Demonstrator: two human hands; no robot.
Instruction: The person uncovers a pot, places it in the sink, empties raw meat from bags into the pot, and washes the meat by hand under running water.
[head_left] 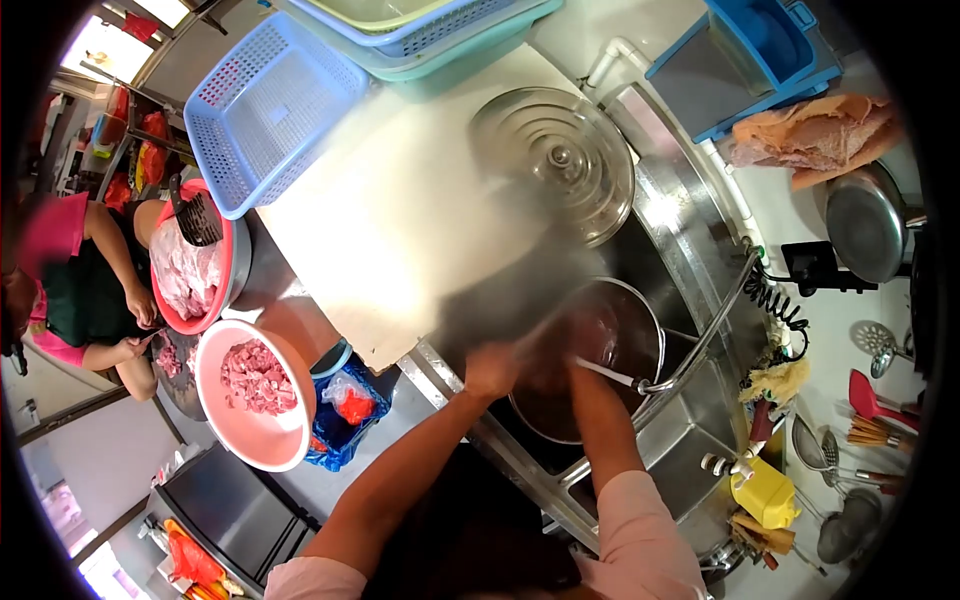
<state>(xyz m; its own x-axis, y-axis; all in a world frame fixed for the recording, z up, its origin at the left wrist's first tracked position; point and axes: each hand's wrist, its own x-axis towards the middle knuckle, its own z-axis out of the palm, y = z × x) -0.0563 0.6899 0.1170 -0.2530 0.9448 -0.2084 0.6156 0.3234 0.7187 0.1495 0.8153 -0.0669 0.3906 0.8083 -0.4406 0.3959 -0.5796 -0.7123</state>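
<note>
A large metal pot point(657, 345) stands in the sink, with dark reddish liquid point(600, 335) inside. My left hand point(490, 370) is at the pot's left side; a grey blur covers its fingers, so I cannot make out what it touches. My right hand point(585, 378) reaches down into the pot, its fingers hidden. Close by it, a white spout end point(605, 371) of the bent metal faucet point(700, 335) points over the pot. Beyond the pot lies a round, clear-looking lid point(560, 155) with a knob, partly on a pale board point(400, 220).
A pink basin point(285, 450) of cut meat stands left, near a red basin point(235, 265) with larger meat pieces and a cleaver point(197, 218). Another person's hands point(135, 325) are beside them. Blue baskets point(270, 110) sit at the back; utensils point(875, 400) hang right.
</note>
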